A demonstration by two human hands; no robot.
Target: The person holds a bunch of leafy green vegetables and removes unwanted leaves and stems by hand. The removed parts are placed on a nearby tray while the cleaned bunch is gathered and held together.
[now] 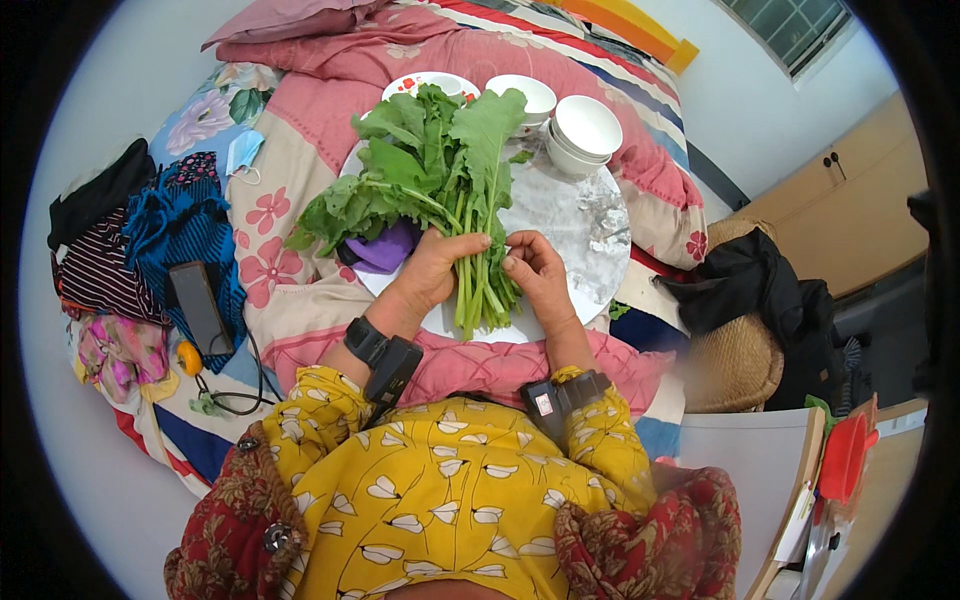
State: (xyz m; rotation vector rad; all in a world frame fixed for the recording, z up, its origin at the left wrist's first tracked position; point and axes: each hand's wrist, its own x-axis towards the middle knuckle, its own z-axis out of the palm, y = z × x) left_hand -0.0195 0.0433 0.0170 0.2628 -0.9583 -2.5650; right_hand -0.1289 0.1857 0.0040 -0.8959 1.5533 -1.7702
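Observation:
My left hand (436, 268) is closed round the stems of a bunch of leafy greens (480, 165), thumb across the front. The broad leaves fan out away from me and to the left, while the cut stem ends point toward me. At the right side of the stems, my right hand (540, 268) has its thumb and forefinger bent together in a pinch; what lies between them is too small to tell. Beneath the bunch is a round white tabletop (560, 225) with a worn silvery patch. A purple item (385, 248) lies partly hidden below the leaves.
Stacked white bowls (588, 128), another white bowl (525, 95) and a red-patterned dish (405, 84) stand at the far rim. Pink bedding (310, 110) surrounds the tabletop. To the left lie a phone (201, 308), clothes (185, 225) and a face mask (244, 152); a wicker basket (735, 365) stands right.

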